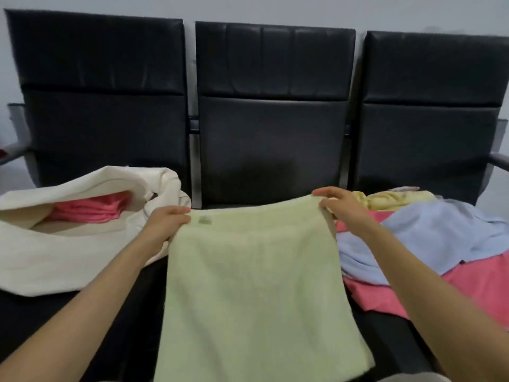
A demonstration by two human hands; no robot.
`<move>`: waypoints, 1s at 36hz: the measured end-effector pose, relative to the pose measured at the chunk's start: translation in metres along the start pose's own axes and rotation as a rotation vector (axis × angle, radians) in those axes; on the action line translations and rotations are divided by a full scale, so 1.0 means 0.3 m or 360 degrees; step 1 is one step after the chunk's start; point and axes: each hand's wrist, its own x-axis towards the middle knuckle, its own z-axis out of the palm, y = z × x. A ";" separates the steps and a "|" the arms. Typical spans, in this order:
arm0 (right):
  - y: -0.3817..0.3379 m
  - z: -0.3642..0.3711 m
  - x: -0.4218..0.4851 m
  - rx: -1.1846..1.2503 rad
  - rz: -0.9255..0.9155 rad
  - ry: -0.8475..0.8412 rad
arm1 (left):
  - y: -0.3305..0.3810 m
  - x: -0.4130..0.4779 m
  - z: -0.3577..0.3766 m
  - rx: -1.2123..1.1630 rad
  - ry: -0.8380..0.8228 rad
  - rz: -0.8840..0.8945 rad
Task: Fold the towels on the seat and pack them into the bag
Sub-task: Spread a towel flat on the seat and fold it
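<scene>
Pale green terry fills the space between the two hands: a green towel (pixel 253 271) is held spread out over the middle of a row of black padded seats (pixel 272 139), and its lower edge runs toward the person and out of view at the bottom. The left hand (pixel 168 224) grips the towel's far left corner, thumb on top and fingers curled beneath the cloth. The right hand (pixel 341 205) pinches the far right corner, its fingers bent over the edge. A small grey label (pixel 205 220) sits on the towel just beside the left thumb.

To the outer side of the left hand, touching its wrist, lies a cream canvas bag (pixel 68 244), slumped on the seat with its mouth gaping. Inside it a folded pink towel (pixel 91 209) shows in layered edges.

To the outer side of the right hand is a loose heap of towels on the next seat. A yellow towel (pixel 394 199) is crumpled just beyond the right knuckles. A blue towel (pixel 429 230) is draped beside the right forearm, and it lies over a pink towel (pixel 482 285) that spreads toward the seat's front edge.

Beyond both hands rise the three black backrests against a grey wall (pixel 275 6).
</scene>
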 end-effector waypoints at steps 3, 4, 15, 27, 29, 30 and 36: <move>0.051 0.069 0.122 -0.0335 -0.0080 -0.0106 | -0.069 0.102 0.055 0.0498 0.0049 0.0061; 0.086 0.101 0.157 -0.0467 -0.0107 -0.0173 | -0.106 0.137 0.076 0.0643 0.0030 0.0073; 0.278 0.263 0.326 -0.1394 -0.0348 -0.0325 | -0.206 0.293 0.162 0.1923 -0.0307 0.0288; 0.246 0.285 0.312 -0.1704 -0.0531 -0.0403 | -0.117 0.311 0.132 0.2063 -0.0732 0.0238; 0.228 0.267 0.290 -0.1597 -0.0470 -0.0456 | -0.118 0.294 0.118 0.1912 -0.0692 0.0257; 0.222 0.257 0.279 -0.1543 -0.0446 -0.0475 | -0.116 0.281 0.110 0.1799 -0.0665 0.0257; 0.148 0.143 0.215 -0.1580 -0.0387 -0.0547 | -0.042 0.181 0.024 0.1546 -0.0578 0.0288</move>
